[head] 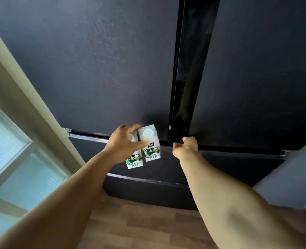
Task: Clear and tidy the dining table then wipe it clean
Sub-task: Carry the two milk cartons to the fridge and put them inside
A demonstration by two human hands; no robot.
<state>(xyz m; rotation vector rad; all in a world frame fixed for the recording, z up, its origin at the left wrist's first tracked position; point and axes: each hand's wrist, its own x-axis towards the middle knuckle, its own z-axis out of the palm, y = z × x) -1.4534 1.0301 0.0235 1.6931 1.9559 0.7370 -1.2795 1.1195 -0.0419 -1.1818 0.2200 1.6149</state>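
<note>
The left hand grips two milk cartons together by their tops, side by side, just left of centre, seemingly to free the other hand; the right hand, at three o'clock from the cartons, curls its fingers into the dark fridge's door seam. Judging by this, the cartons are bound for the fridge; the desk is out of view.

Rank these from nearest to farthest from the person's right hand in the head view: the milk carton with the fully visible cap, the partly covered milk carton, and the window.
1. Milk carton with the visible cap, just left of the right hand.
2. Partly covered milk carton, further left, under the left hand.
3. Window, far left edge.
</note>
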